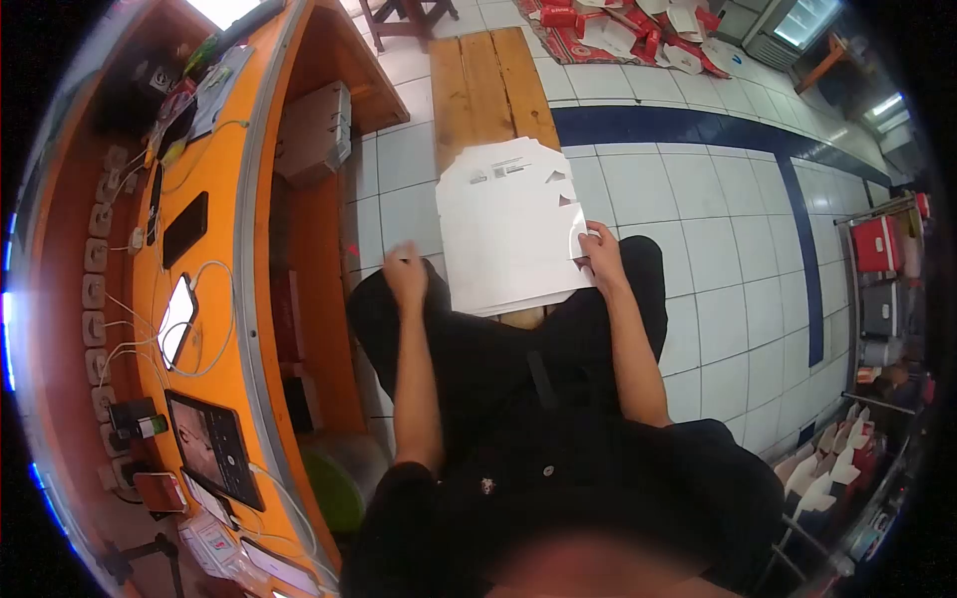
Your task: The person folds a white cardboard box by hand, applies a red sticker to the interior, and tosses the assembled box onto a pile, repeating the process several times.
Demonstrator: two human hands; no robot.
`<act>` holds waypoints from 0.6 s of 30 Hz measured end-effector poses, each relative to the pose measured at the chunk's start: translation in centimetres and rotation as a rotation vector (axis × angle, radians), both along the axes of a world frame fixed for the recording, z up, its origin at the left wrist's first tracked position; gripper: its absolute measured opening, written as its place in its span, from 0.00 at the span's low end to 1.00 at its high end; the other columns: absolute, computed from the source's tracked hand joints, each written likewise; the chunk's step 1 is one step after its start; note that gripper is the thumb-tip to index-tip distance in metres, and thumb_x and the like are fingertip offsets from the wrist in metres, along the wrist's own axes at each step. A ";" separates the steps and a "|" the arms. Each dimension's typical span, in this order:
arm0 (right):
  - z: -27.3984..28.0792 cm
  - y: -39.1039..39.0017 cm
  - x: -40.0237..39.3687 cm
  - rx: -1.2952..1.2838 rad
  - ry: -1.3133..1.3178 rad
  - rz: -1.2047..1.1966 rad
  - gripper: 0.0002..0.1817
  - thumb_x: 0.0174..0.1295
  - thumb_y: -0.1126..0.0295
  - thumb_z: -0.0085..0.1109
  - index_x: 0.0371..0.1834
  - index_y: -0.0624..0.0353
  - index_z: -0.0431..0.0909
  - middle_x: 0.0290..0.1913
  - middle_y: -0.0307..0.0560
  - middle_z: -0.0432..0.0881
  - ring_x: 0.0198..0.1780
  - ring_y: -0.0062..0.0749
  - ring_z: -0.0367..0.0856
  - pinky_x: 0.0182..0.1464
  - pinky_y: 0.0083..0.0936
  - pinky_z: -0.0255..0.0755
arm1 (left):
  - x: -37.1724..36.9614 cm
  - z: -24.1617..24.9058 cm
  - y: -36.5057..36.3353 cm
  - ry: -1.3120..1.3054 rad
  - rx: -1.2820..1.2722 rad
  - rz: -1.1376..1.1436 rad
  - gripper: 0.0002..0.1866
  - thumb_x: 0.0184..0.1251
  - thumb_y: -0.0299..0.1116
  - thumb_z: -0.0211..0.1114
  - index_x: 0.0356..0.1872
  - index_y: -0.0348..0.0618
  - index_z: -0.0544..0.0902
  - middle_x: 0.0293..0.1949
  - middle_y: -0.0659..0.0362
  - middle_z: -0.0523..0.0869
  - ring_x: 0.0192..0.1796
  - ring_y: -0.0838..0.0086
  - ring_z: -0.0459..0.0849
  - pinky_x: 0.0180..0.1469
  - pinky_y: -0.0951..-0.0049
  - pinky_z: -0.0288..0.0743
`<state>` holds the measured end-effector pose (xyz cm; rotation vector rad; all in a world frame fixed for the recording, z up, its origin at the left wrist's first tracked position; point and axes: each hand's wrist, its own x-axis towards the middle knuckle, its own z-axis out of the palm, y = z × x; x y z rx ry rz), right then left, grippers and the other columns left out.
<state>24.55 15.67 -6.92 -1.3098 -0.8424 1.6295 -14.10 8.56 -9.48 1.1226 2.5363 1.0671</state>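
Two or more flat white card sheets [508,229] lie stacked on the near end of the wooden desk [483,85], their right margin apparently overhanging its side. The right hand [603,257] pinches that margin; the left hand [406,274], blurred and curled, hangs left of the desk, clear of the sheets, and whether it is fully closed I cannot tell. Held from one side only, the stack could skew or slide onto the tiled floor [728,219] right of the desk; a hard tug might crease the top sheet.
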 end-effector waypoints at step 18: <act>2.3 -2.3 -3.7 0.332 -0.640 0.141 0.26 0.67 0.61 0.65 0.67 0.58 0.77 0.49 0.56 0.87 0.43 0.43 0.88 0.45 0.36 0.81 | 11.3 8.3 -3.0 -0.127 -0.123 -0.442 0.30 0.65 0.33 0.70 0.68 0.40 0.74 0.59 0.43 0.85 0.63 0.51 0.82 0.70 0.48 0.68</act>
